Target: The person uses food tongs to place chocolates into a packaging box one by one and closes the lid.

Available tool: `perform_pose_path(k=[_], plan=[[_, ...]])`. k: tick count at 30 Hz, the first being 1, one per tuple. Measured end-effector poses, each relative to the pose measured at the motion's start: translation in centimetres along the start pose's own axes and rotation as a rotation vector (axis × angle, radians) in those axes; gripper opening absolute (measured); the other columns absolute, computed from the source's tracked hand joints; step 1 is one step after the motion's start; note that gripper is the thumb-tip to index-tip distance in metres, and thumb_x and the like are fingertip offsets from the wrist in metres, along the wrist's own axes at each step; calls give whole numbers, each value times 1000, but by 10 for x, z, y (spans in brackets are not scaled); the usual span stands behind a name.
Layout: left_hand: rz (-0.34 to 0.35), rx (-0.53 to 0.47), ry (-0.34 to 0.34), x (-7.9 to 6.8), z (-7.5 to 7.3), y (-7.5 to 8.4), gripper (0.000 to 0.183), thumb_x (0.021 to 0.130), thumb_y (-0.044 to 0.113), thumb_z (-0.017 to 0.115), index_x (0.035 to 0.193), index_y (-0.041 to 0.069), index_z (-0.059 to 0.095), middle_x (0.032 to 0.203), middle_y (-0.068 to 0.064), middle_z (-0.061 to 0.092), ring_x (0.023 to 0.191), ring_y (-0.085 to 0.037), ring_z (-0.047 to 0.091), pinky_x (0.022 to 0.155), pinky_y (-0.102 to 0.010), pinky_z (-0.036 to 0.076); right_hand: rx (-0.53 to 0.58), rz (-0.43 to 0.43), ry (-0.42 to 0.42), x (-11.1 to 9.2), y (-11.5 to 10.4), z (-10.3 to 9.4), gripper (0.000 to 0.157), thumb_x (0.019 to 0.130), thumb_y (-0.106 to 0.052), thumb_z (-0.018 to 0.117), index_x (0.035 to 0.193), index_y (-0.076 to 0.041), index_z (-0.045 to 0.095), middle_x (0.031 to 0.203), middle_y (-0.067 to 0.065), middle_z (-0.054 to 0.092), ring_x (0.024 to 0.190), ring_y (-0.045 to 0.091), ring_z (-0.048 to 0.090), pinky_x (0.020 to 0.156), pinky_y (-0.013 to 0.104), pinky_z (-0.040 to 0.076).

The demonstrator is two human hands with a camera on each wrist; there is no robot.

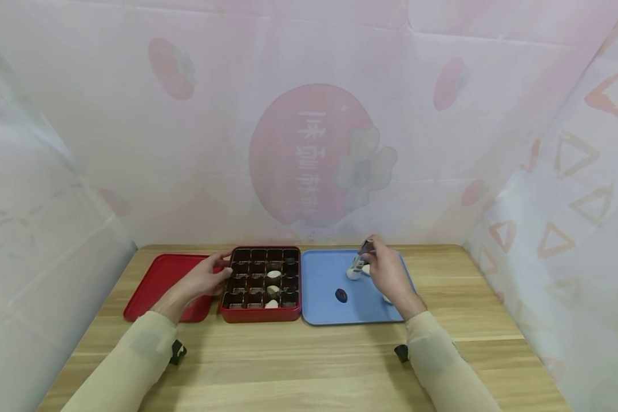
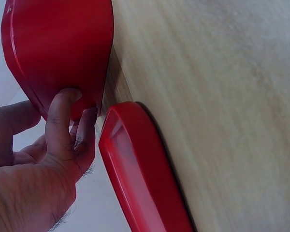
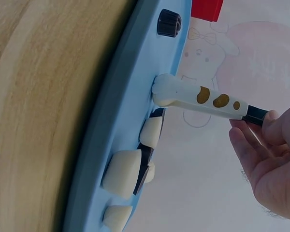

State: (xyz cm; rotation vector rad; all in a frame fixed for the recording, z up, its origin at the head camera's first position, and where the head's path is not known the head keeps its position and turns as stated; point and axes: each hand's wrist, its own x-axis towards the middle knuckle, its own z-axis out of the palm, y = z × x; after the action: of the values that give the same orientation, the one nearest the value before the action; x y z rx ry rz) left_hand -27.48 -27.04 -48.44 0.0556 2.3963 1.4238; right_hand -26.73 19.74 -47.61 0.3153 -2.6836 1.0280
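My right hand (image 1: 388, 272) pinches the dark end of white cat-paw tongs (image 3: 198, 96) with brown spots. Their paw-shaped tip points down at the blue tray (image 1: 319, 274). Near that tip, a dark chocolate (image 1: 341, 295) lies on the tray, and several white chocolates (image 3: 123, 174) sit closer to my right wrist. To the left is a red box (image 1: 261, 315) with a dark divided insert; white pieces (image 1: 273, 274) fill a few compartments of one column, darker pieces appear in the right column. My left hand (image 1: 206, 277) rests its fingertips against the box's left side wall.
A red lid (image 1: 157, 280) lies on the wooden table (image 1: 288, 366), left of the box and partly under my left forearm. The blue tray stands right up beside the box. Printed cloth walls (image 1: 211, 143) enclose the table at the back and sides.
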Motion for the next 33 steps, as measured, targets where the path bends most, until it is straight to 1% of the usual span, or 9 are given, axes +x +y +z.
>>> perform_pose_path(k=[3,5,10,16,20,26,33], plan=[[8,-9,-2,-1,0,0,69,126,12,51,187,2,19,180,-42,37,71,-16,47,73,-35,56,13,14,-17,2,-4,3,10,118,-1,65,126,-6,68,128,20,86,121,41,84,89,52,71],[9,-14,-4,-1,0,0,69,126,12,51,187,2,19,180,-42,37,70,-15,46,72,-34,55,19,16,-24,3,-8,6,11,118,-1,65,126,-7,68,128,20,86,120,41,84,89,51,71],[2,-20,-4,-1,1,-2,69,127,13,51,187,4,20,180,-40,38,68,-13,45,70,-32,54,31,-5,-17,6,-22,12,10,117,-2,67,124,-8,67,127,18,86,126,41,84,98,54,71],[6,-16,-2,0,1,-4,68,127,13,51,187,3,21,179,-41,39,69,-14,46,70,-33,55,52,-35,-28,9,-41,16,9,119,-4,65,126,-8,66,127,15,85,131,41,82,103,56,70],[9,-9,-4,0,1,-5,68,127,14,51,187,4,20,179,-41,39,70,-15,47,70,-34,55,80,-51,-26,12,-52,18,10,119,-3,65,128,-8,66,128,15,85,132,41,82,105,55,70],[9,-6,1,0,1,-4,68,127,14,52,187,4,21,179,-40,40,71,-15,48,71,-34,56,92,-71,-13,16,-67,20,12,119,-3,63,130,-8,67,128,11,86,133,39,82,110,54,69],[11,0,1,0,1,-3,68,127,13,52,187,3,21,179,-41,40,71,-15,48,71,-33,56,122,-92,10,23,-88,25,10,120,-4,63,128,-9,67,128,12,84,130,39,82,108,53,69]])
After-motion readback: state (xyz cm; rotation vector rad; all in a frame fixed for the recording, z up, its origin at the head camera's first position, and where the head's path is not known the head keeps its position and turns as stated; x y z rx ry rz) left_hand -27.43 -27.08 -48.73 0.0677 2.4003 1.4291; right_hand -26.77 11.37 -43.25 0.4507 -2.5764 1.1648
